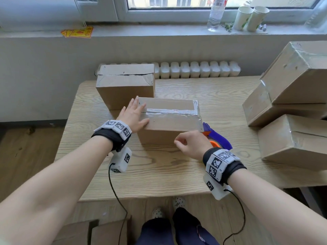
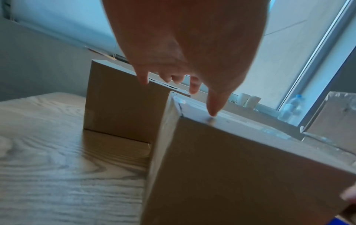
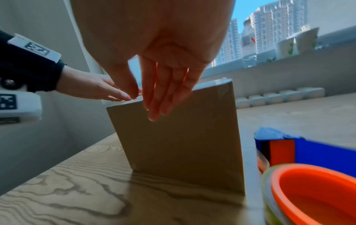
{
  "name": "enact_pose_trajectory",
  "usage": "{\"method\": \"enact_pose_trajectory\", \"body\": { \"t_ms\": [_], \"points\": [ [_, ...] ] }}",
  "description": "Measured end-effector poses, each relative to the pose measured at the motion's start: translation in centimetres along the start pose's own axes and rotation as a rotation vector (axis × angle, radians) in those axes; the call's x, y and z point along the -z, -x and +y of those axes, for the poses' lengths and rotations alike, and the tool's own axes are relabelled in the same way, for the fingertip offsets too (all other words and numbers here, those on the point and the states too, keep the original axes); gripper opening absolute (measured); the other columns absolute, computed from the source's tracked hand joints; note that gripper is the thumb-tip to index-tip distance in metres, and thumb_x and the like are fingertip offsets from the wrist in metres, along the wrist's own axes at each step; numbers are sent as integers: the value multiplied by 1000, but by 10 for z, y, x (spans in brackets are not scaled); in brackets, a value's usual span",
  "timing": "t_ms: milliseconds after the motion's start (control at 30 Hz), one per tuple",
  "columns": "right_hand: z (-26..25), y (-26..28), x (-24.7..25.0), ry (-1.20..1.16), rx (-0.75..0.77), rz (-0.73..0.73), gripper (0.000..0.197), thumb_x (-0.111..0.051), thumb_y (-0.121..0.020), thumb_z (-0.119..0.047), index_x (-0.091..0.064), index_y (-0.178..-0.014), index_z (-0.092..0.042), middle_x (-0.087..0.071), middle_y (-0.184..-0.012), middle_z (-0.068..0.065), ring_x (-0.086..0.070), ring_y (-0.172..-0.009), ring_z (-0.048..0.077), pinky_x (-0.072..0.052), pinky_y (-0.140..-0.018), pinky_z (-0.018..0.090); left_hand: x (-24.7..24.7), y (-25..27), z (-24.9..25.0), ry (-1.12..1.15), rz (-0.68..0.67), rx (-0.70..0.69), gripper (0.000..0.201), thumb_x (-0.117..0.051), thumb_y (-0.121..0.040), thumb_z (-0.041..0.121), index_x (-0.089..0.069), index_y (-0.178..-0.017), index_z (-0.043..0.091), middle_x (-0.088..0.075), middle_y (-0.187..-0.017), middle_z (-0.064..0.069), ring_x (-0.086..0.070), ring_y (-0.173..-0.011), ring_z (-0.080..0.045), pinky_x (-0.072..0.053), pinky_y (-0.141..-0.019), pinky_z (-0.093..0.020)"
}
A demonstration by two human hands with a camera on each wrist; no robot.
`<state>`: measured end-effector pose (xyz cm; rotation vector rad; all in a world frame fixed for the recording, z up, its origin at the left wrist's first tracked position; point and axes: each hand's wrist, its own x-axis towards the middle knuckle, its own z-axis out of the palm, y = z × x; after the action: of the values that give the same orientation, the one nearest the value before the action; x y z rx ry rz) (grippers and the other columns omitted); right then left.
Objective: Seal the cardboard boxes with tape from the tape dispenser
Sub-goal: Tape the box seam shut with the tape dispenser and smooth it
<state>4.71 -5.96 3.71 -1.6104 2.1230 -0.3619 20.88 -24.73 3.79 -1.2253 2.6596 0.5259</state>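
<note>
A cardboard box (image 1: 173, 119) (image 2: 240, 167) (image 3: 181, 137) stands mid-table, with clear tape along its top seam and right end. My left hand (image 1: 136, 114) (image 2: 192, 76) (image 3: 96, 89) lies flat on the box's top left end, fingers straight, thumb on the near top edge. My right hand (image 1: 191, 144) (image 3: 159, 91) hovers in front of the box's near side, fingers relaxed and holding nothing. The blue and orange tape dispenser (image 1: 215, 137) (image 3: 308, 167) lies on the table right of the box, beside my right wrist. A second box (image 1: 125, 85) (image 2: 119, 103) with an untaped seam stands behind on the left.
Several taped boxes (image 1: 292, 106) are stacked at the table's right edge. The wooden table (image 1: 159, 167) has bare surface in front of the box. A bottle (image 1: 215, 13) and paper cups (image 1: 251, 18) stand on the windowsill, with a radiator (image 1: 196, 69) below.
</note>
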Motion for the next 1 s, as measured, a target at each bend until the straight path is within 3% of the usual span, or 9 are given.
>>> {"method": "enact_pose_trajectory", "body": {
  "t_ms": [100,400,500,533,667,733,833,900,1000],
  "points": [
    [5,4,-5,10,-109,-21,40,-49,-94,-30,-54,-133,-20,-66,-119,5,-59,-111,23,-47,-93,34,2,-2,0,-37,0,-32,54,-43,-95,41,-30,-145,24,9,-158,-5,8,-145,-19,-5,-117,-43],
    [17,-1,-11,-432,-310,-116,74,-59,-91,-27,-18,-150,-9,-30,-152,12,-37,-137,22,-30,-113,36,3,9,8,204,48,2,28,-53,-93,31,-67,-115,19,-18,-156,-5,-10,-145,-27,-12,-117,-39],
    [13,-2,-12,-619,-339,-143,85,-63,-89,-25,-8,-151,-10,-23,-155,14,-27,-142,20,-28,-115,36,5,7,6,358,131,98,29,-64,-86,29,-61,-112,17,-53,-132,-14,-50,-111,-24,-38,-91,-30],
    [11,-1,-13,-681,-351,-155,86,-63,-89,-22,-5,-151,-9,-21,-156,15,-24,-143,19,-29,-114,36,5,8,7,384,142,111,33,-66,-84,29,-58,-114,18,-58,-121,-12,-52,-100,-22,-39,-83,-28],
    [7,-2,-18,-883,-405,-168,98,-64,-89,-25,10,-150,-8,-19,-156,12,-25,-142,18,-32,-113,40,0,15,10,445,101,99,40,-66,-82,19,-57,-121,25,-60,-115,-6,-55,-100,-20,-41,-83,-26],
    [13,-2,-18,-925,-428,-164,106,-67,-86,-32,17,-149,-16,-24,-152,-2,-35,-135,17,-39,-105,41,-3,20,14,477,82,64,37,-59,-84,10,-63,-116,29,-60,-100,-3,-55,-77,-13,-42,-70,-20],
    [24,-7,-12,-969,-437,-117,120,-79,-72,-32,13,-150,-28,-28,-138,-18,-44,-125,17,-48,-95,46,-9,26,22,582,41,28,36,-52,-88,1,-69,-109,25,-56,-84,2,-44,-53,-6,-37,-54,-10],
    [33,-12,-7,-945,-403,-70,125,-83,-56,-30,-3,-151,-27,-36,-147,-10,-49,-125,19,-49,-96,47,-15,26,28,620,21,6,36,-52,-86,0,-70,-108,21,-55,-72,2,-41,-54,-12,-37,-57,-16],
    [44,-19,5,-912,-326,1,88,-72,-70,5,-29,-144,-13,-50,-133,0,-54,-115,19,-52,-82,27,-23,25,40,632,20,-21,35,-51,-86,1,-71,-105,22,-44,-52,5,-30,-46,-10,-31,-50,-20]
  ]
}}
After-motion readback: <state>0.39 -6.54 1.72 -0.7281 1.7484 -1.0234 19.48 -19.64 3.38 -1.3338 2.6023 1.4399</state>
